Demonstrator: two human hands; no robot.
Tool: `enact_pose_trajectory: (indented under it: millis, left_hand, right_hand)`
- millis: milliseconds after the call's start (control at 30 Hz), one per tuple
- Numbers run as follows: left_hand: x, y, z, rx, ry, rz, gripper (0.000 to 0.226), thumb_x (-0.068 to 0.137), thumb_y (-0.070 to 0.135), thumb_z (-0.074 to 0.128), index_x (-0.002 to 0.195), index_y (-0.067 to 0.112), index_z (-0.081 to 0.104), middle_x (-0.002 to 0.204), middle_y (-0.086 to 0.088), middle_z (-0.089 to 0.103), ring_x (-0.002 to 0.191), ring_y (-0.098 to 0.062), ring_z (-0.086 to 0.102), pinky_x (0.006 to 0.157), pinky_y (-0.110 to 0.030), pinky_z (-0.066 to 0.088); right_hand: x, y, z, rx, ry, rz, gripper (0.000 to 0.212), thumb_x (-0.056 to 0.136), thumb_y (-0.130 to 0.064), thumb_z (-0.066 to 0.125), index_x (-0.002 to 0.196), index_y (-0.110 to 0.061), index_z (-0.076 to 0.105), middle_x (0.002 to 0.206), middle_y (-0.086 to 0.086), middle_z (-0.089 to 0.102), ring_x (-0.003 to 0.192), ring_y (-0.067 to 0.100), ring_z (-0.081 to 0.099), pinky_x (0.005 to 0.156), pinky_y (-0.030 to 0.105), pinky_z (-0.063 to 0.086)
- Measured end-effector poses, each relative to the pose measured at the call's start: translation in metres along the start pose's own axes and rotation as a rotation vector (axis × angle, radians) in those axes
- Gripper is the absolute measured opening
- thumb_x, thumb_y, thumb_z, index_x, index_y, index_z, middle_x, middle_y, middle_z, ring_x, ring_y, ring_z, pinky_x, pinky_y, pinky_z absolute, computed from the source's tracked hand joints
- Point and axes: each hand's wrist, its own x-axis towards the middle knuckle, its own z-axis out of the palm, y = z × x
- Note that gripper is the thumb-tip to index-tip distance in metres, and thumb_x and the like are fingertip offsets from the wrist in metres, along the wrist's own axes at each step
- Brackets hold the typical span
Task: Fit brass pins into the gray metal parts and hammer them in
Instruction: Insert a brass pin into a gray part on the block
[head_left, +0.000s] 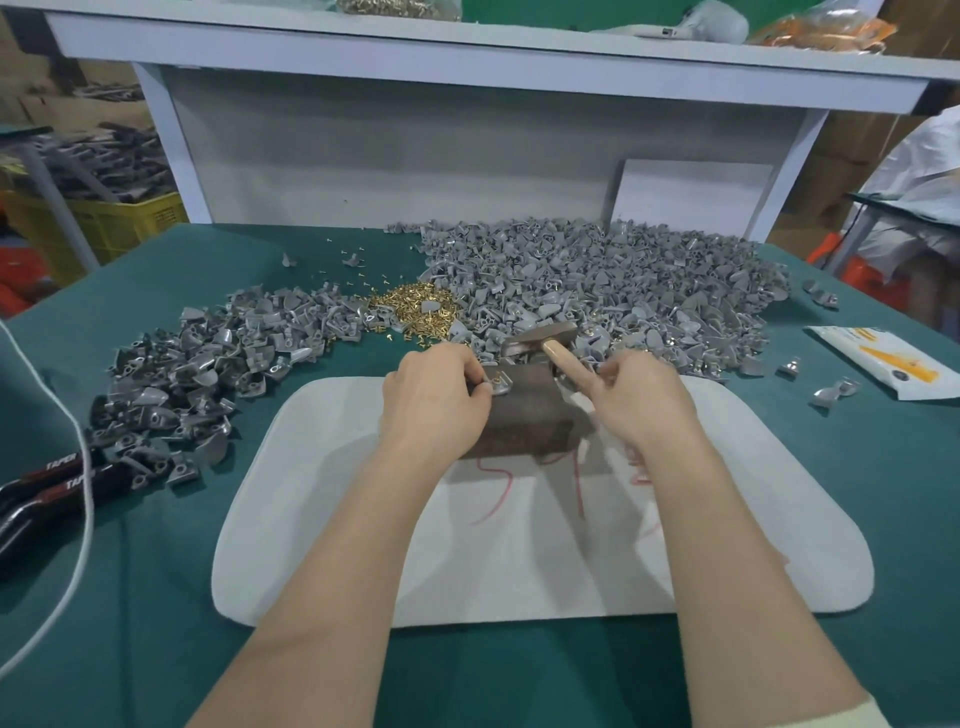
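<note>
Left hand (436, 400): we pinch the gray part (500, 383) on the block (524, 423).
Right hand (641, 400): we grip the hammer (540, 340).
Risk: it may hit our fingers (475, 383) beside the pin (497, 378).

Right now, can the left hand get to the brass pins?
Probably yes: the pins lie just beyond the left hand with only green cloth between, but it holds a gray part on the block, so it must let go first.

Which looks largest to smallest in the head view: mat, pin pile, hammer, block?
1. mat
2. block
3. pin pile and hammer: about alike; the right hand hides part of the hammer, so unranked.
</note>
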Motion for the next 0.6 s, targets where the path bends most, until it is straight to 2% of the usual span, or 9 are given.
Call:
enact_pose_trajectory:
  millis: [100, 167, 233, 267, 333, 367, 433, 533, 600]
  left_hand:
    - [0.000, 0.000, 0.000, 0.014, 0.013, -0.017, 0.013, 0.089, 0.021, 0.058, 0.076, 0.023, 0.056, 0.083, 0.005, 0.057, 0.096, -0.026, 0.055, 0.085, -0.037, 0.045]
    - [0.001, -0.002, 0.000, 0.017, 0.043, -0.044, 0.011, 0.088, 0.019, 0.057, 0.076, 0.018, 0.059, 0.081, 0.005, 0.059, 0.093, -0.027, 0.056, 0.083, -0.038, 0.046]
    - [0.002, -0.005, -0.001, 0.030, 0.072, -0.074, 0.011, 0.087, 0.019, 0.056, 0.079, 0.015, 0.062, 0.086, 0.000, 0.063, 0.092, -0.028, 0.057, 0.081, -0.039, 0.047]
    - [0.003, -0.006, -0.002, 0.034, 0.080, -0.086, 0.010, 0.087, 0.020, 0.056, 0.080, 0.015, 0.062, 0.089, -0.002, 0.064, 0.092, -0.028, 0.057, 0.081, -0.040, 0.048]
    - [0.004, -0.008, -0.002, 0.032, 0.079, -0.101, 0.009, 0.087, 0.021, 0.056, 0.081, 0.016, 0.061, 0.093, -0.003, 0.064, 0.093, -0.028, 0.056, 0.081, -0.040, 0.048]
    - [0.004, -0.008, -0.001, 0.029, 0.077, -0.106, 0.009, 0.087, 0.021, 0.056, 0.082, 0.016, 0.061, 0.094, -0.003, 0.064, 0.093, -0.029, 0.056, 0.082, -0.040, 0.048]
    - [0.004, -0.007, -0.001, 0.024, 0.081, -0.113, 0.007, 0.087, 0.022, 0.057, 0.082, 0.017, 0.060, 0.097, -0.003, 0.064, 0.096, -0.029, 0.055, 0.084, -0.040, 0.047]
    - [0.005, -0.008, -0.001, -0.002, 0.083, -0.133, 0.006, 0.087, 0.021, 0.059, 0.081, 0.019, 0.061, 0.101, -0.005, 0.063, 0.101, -0.030, 0.054, 0.087, -0.041, 0.045]
    - [0.006, -0.008, -0.001, -0.034, 0.085, -0.140, 0.008, 0.086, 0.021, 0.061, 0.079, 0.018, 0.061, 0.100, -0.005, 0.063, 0.101, -0.031, 0.054, 0.089, -0.043, 0.046]
  right_hand:
    - [0.001, 0.004, 0.004, -0.016, -0.189, 0.041, 0.026, 0.092, -0.034, 0.056, 0.092, -0.008, 0.058, 0.092, 0.013, 0.061, 0.083, 0.030, 0.056, 0.066, 0.032, 0.043]
    - [0.002, 0.003, 0.003, 0.060, -0.181, 0.023, 0.020, 0.090, -0.027, 0.058, 0.083, -0.008, 0.056, 0.088, 0.017, 0.063, 0.081, 0.031, 0.059, 0.067, 0.033, 0.046]
    - [0.000, 0.001, 0.002, 0.244, -0.144, -0.005, 0.015, 0.088, -0.018, 0.059, 0.079, -0.008, 0.053, 0.087, 0.018, 0.067, 0.075, 0.032, 0.068, 0.073, 0.042, 0.055]
    - [-0.002, 0.000, 0.000, 0.344, -0.122, -0.027, 0.011, 0.088, -0.015, 0.059, 0.081, -0.009, 0.052, 0.086, 0.015, 0.067, 0.067, 0.028, 0.070, 0.072, 0.045, 0.057]
    - [-0.006, -0.003, -0.006, 0.430, -0.066, -0.106, 0.007, 0.089, -0.017, 0.058, 0.095, -0.015, 0.054, 0.089, 0.006, 0.065, 0.056, 0.017, 0.068, 0.065, 0.041, 0.058]
    - [-0.008, -0.005, -0.010, 0.410, -0.031, -0.164, 0.018, 0.089, -0.020, 0.058, 0.107, -0.019, 0.056, 0.094, 0.003, 0.066, 0.061, 0.016, 0.067, 0.065, 0.038, 0.057]
    - [-0.011, -0.005, -0.019, 0.325, 0.044, -0.274, 0.037, 0.088, -0.024, 0.059, 0.124, -0.033, 0.055, 0.104, -0.002, 0.067, 0.084, 0.020, 0.065, 0.073, 0.036, 0.053]
    - [-0.019, -0.008, -0.030, 0.300, 0.073, -0.350, 0.042, 0.088, -0.026, 0.061, 0.126, -0.043, 0.055, 0.102, -0.010, 0.067, 0.099, 0.019, 0.061, 0.077, 0.029, 0.047]
    - [-0.025, -0.011, -0.031, 0.273, 0.071, -0.397, 0.042, 0.088, -0.026, 0.060, 0.125, -0.044, 0.055, 0.108, -0.010, 0.068, 0.103, 0.018, 0.061, 0.086, 0.035, 0.049]
